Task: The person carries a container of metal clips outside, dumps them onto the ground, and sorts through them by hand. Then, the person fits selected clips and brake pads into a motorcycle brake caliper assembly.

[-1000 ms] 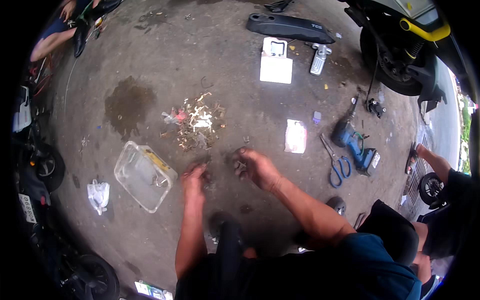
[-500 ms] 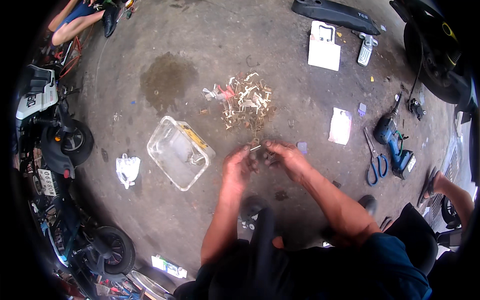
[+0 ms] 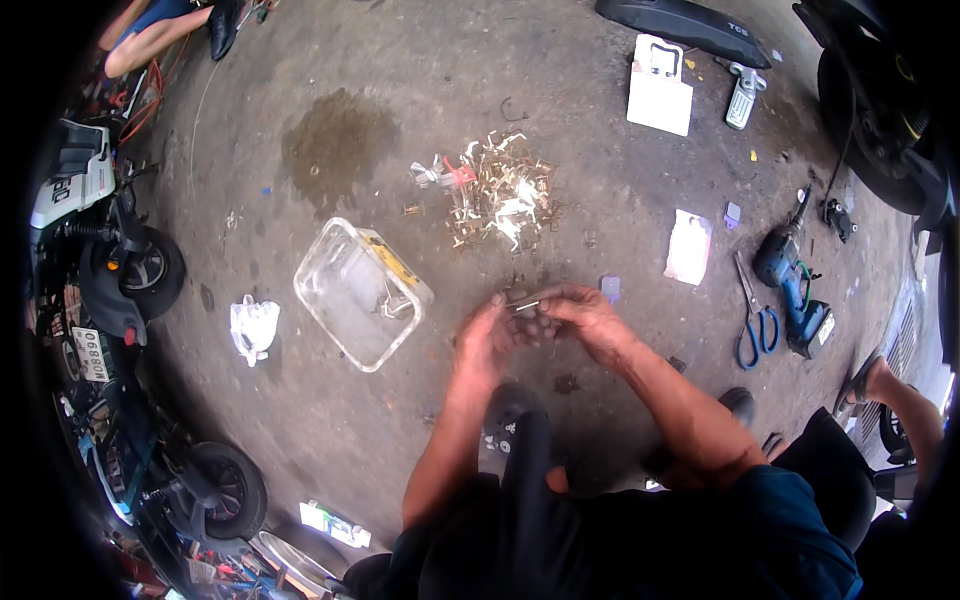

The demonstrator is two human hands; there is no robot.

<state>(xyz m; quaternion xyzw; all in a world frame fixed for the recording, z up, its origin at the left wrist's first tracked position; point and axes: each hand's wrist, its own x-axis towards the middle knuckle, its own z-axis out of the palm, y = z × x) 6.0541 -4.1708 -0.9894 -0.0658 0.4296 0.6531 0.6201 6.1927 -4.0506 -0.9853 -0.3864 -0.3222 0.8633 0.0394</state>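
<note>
Over the concrete floor, my left hand (image 3: 484, 338) and my right hand (image 3: 590, 318) meet, fingers closed. A small shiny metal piece (image 3: 526, 305) spans the gap between their fingertips, and its exact kind is too small to make out. Just beyond lies a loose heap of small metal brackets (image 3: 500, 190), some bright, some rusty brown. A clear plastic tub (image 3: 345, 345) with a yellow label stands left of my left hand, with a few metal pieces inside. Against the heap's left side rests a crumpled clear and red plastic wrapper (image 3: 440, 174).
To the right lie blue-handled scissors (image 3: 757, 330), a cordless drill (image 3: 790, 275), a pinkish paper (image 3: 688, 247) and a white card (image 3: 660, 100). Parked scooters (image 3: 130, 290) line the left. A crumpled white bag (image 3: 254, 328) sits beyond the tub. Another person's leg (image 3: 160, 45) shows top left.
Both hands have shifted slightly right and nearer to me in the picture, still holding the small metal piece. The view has tilted a little; the things on the floor stay put.
</note>
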